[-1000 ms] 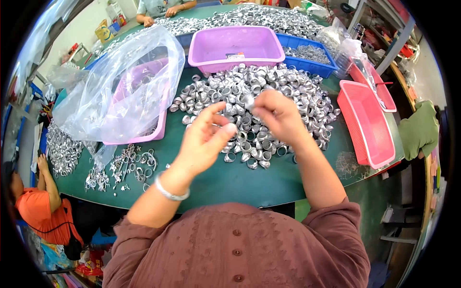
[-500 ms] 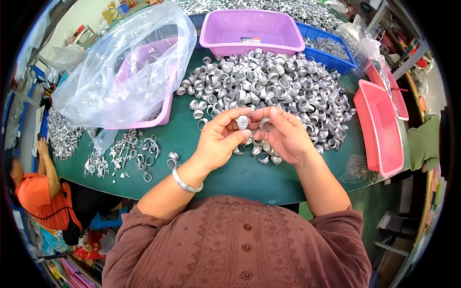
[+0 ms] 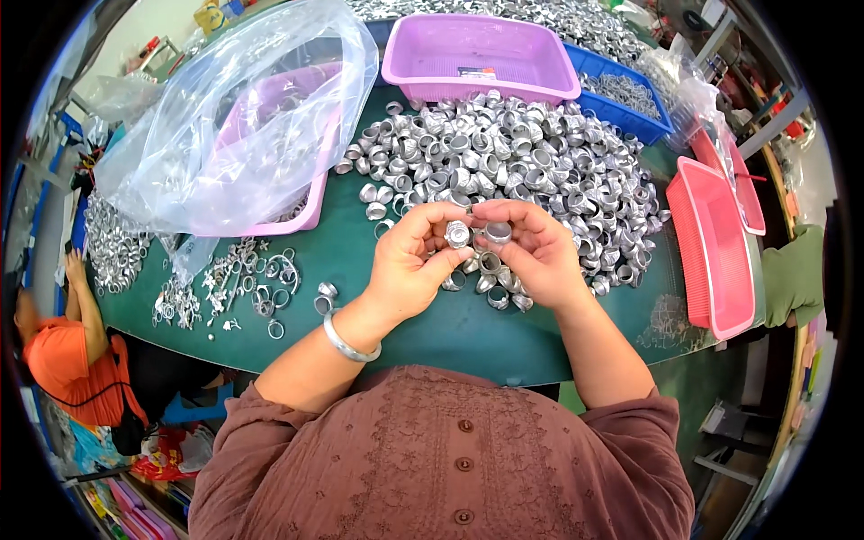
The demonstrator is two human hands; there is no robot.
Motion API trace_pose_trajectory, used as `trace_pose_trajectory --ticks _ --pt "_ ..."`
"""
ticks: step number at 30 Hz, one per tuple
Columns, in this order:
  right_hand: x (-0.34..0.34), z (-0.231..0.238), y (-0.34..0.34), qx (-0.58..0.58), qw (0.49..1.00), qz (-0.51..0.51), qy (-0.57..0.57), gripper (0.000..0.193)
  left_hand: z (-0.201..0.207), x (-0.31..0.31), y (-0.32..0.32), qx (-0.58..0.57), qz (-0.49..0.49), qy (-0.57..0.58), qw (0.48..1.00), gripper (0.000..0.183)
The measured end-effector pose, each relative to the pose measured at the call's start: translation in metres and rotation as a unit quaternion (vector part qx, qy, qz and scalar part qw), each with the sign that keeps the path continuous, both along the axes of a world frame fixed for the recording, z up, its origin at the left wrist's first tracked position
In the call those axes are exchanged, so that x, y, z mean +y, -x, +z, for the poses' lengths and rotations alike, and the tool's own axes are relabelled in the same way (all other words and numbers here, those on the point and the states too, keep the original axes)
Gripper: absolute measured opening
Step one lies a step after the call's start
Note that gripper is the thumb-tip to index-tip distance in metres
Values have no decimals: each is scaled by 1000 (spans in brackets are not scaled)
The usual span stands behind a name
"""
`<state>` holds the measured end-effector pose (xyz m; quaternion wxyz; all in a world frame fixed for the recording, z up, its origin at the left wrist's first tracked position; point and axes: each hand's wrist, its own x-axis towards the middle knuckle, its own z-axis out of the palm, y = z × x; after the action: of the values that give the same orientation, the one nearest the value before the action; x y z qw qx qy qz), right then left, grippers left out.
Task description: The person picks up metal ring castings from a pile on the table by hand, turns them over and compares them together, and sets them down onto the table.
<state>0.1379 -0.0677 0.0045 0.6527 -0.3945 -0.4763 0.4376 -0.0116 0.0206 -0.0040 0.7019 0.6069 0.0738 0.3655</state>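
Note:
My left hand (image 3: 401,263) pinches a silver-coloured metal ring (image 3: 457,235) between thumb and fingers, its patterned face turned up. Close beside it, my right hand (image 3: 544,259) grips a second ring (image 3: 498,233), its round opening showing. The two rings are held a small gap apart, just above the near edge of a large heap of similar rings (image 3: 531,162) on the green table. On the table left of my left wrist lie two loose rings (image 3: 325,297).
A purple basket (image 3: 481,90) stands behind the heap beside a blue tray (image 3: 630,119). Clear plastic (image 3: 243,135) drapes over a pink basket (image 3: 317,202) at left, with small metal pieces (image 3: 238,279) before it. A red basket (image 3: 715,261) is at right. Someone in orange (image 3: 72,364) sits far left.
The ring in my left hand has turned so its top shows more. My right fingers have closed in around their ring. The whole view has shifted slightly.

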Motion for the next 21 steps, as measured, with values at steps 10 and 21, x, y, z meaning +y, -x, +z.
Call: trace_pose_trajectory --ticks 10,21 --pt "-1 -5 0 -52 997 14 -57 40 -9 -1 1 8 21 -26 999 35" --pt "0 -4 4 -5 998 3 -60 49 -11 0 -1 27 61 -62 996 34"
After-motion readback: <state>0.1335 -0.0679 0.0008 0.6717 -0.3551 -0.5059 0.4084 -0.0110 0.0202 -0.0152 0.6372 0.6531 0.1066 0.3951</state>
